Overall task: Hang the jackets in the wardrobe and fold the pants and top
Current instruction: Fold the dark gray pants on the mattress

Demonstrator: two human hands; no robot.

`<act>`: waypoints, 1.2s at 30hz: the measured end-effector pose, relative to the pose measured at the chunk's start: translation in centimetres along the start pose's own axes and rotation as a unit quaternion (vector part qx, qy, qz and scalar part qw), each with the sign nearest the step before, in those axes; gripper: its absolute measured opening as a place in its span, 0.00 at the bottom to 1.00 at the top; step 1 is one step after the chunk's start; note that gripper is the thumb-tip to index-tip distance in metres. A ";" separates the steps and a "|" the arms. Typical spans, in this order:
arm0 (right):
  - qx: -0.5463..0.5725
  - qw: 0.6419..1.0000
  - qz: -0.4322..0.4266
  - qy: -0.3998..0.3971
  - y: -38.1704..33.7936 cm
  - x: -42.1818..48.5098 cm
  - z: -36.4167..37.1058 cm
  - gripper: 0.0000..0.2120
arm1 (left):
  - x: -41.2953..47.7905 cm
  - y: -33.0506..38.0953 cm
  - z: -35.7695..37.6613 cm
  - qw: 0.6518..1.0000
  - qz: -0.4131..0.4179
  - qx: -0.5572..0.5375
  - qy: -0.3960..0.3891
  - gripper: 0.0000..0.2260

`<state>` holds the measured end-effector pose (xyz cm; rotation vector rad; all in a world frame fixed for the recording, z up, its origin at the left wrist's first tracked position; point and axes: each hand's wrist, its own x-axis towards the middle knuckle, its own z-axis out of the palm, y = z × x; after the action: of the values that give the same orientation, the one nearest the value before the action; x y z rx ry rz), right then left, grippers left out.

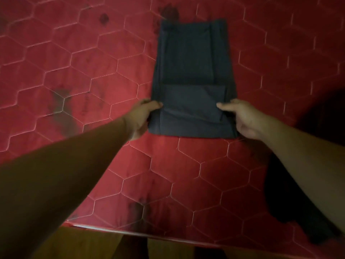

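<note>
**Both hands holding the near end of the folded pants on the bed**

The dark grey pants [188,58] are lying flat on a red mattress [74,62] quilted in hexagons, folded into a long, narrow rectangle that is running away from the person. A lighter patch pocket [194,101] is showing on the top layer near the closer end.

The left hand [141,116] is pinching the near left edge of the pants, its thumb lying on top of the cloth and its fingers curling under the side. The right hand [244,118] is gripping the near right edge in the same way, one digit stretching inward across the fabric while the rest are curling round the border. The two hands are sitting well apart, one at each side of the garment, with both forearms reaching forward over the bed.

A black garment [291,202] is lying in a loose heap on the mattress at the right, partly hidden under the right forearm. Dark stains [61,107] are marking the red cover in several places. The picture is dim and slightly blurred.
</note>
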<state>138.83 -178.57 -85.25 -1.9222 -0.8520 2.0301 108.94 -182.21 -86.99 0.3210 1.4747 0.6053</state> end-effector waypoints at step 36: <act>0.013 0.992 -0.040 0.115 7.4 -3.2 3.9 0.12 | -4.4 -5.8 1.1 0.999 0.019 0.042 -0.015 0.14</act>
<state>137.10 -187.28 -86.68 -2.0242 -0.8272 1.7241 111.17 -189.21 -86.45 0.4226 1.4695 0.5673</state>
